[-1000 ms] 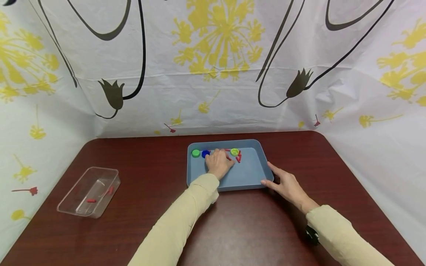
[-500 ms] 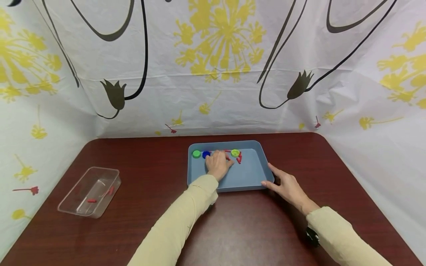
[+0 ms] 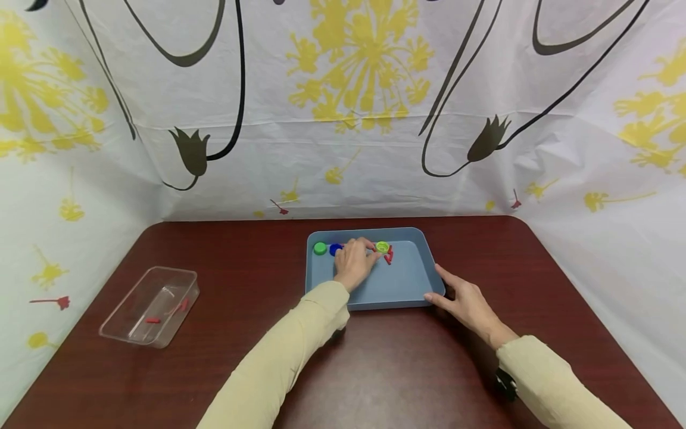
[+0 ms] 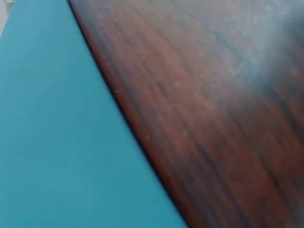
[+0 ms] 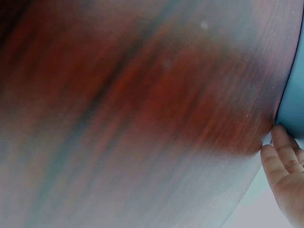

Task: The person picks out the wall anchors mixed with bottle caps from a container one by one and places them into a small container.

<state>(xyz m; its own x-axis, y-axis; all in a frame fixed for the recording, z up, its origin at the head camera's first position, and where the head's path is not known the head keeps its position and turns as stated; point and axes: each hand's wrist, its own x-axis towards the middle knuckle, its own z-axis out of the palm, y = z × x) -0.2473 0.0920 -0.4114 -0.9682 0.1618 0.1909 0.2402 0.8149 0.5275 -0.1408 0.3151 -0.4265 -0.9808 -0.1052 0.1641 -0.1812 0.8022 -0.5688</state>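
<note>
A blue-grey tray lies on the table, holding a green cap, a blue cap, a yellow cap and several small red pieces. My left hand reaches into the tray between the blue and yellow caps. Its thumb and index fingertips stand apart near a red piece, partly hidden by the fingers. My right hand touches the tray's front right corner, thumb at the front and straight fingers along the right side. In the right wrist view, the fingers meet the tray's side.
A clear plastic box with a few red pieces inside stands on the left of the dark wooden table. A patterned cloth hangs behind and at both sides. The left wrist view shows just the tray wall and tabletop.
My left thumb and index finger have spread and shifted slightly right towards the yellow cap. My right hand stays at the tray's corner. The whole view has drifted slightly.
</note>
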